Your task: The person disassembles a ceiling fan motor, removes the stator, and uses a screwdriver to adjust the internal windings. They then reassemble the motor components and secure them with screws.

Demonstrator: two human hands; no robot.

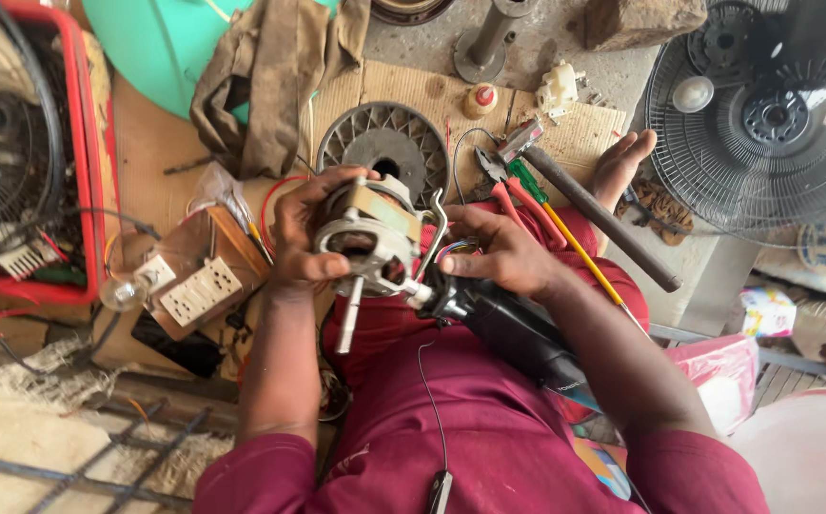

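Head view: the left hand [301,228] wraps its fingers around a bare fan motor [370,238], a squat block of dull grey cast metal with a brass-coloured lamination band, held over the person's lap in maroon cloth. A slim steel shaft [348,319] sticks down out of the motor. The left grip is closed firmly on the motor housing. The right hand [503,252] lies closed over the top of a black cylindrical power tool [513,328], smooth matte plastic, whose nose meets the motor's lower right side; that grip is shut on the tool's body.

Just beyond the motor lies a round grey plastic disc [394,143] with radial ribs and a central hole, resting on corrugated cardboard [580,128]. Right of it are red-handled pliers [513,190], a green and yellow screwdriver [565,228] and a hammer [603,219] with a dark, long handle. A bare foot [622,162] rests beside them. A wire fan guard [765,119] stands at the right. To the left sit a wooden board with cream sockets [199,290], a clear glass bulb [123,290] and a red plastic crate [85,171] of parts. A crumpled brown cloth [261,81] lies above.
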